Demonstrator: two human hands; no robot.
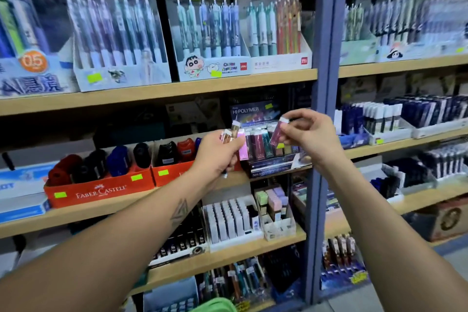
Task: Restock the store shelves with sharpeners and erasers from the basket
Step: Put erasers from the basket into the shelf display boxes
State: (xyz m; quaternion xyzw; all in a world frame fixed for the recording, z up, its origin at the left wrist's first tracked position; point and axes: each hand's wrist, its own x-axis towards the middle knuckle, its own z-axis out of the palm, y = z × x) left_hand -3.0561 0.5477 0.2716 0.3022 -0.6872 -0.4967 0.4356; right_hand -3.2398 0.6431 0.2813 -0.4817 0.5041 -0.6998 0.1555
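Erasers [234, 132], a small bundle of slim sleeved sticks, stand gripped in the curled fingers of the left hand [217, 152], while the right hand [307, 135] pinches one maroon eraser [277, 133] by its top, just above the Hi-Polymer box [268, 149] on the middle shelf [157, 197]. To do this well, the person should probably drop the single eraser upright into a free slot, matching its colour row, white end up like its neighbours. The green basket [217, 306] sits at the bottom edge, well below.
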